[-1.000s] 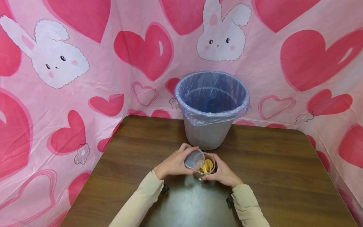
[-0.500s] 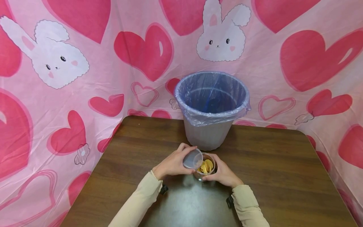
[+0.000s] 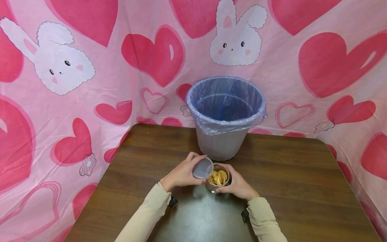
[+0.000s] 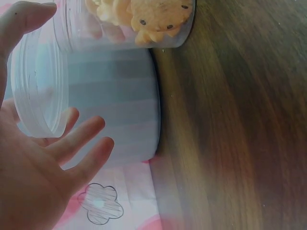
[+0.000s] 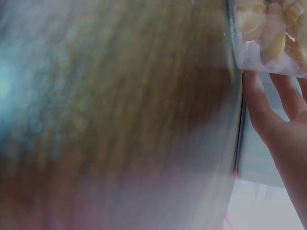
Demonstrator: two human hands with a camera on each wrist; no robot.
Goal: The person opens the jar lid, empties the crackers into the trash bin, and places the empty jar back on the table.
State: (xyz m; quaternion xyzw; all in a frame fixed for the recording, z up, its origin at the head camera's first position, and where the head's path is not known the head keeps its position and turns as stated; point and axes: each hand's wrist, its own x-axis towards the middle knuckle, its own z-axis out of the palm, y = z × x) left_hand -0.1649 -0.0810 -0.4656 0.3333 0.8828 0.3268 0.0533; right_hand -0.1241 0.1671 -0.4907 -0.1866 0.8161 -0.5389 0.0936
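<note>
A clear jar [image 3: 213, 189] of yellow-brown biscuits [image 3: 219, 177] stands uncovered on the table, its round mouth facing up. My right hand [image 3: 237, 184] grips the jar from the right, thumb at the front and fingers behind. In my left hand [image 3: 183, 172] is a translucent round lid [image 3: 203, 168], pinched at its rim and tilted, just left of the jar's mouth. The left wrist view shows the lid [image 4: 41, 86] between thumb and fingers, with the jar [image 4: 139, 28] above it. A biscuit [image 4: 160, 17] shows through the jar's wall.
Behind the hands stands a grey bin [image 3: 222, 144] lined with a blue-purple plastic bag [image 3: 226, 124]. The brown wooden table [image 3: 302, 188] extends to both sides. A pink cloth [image 3: 115, 84] with hearts and rabbits hangs around its back and sides.
My left hand has drawn the lid leftward, off the jar's mouth, so more biscuits show. My right hand and the jar have stayed in place.
</note>
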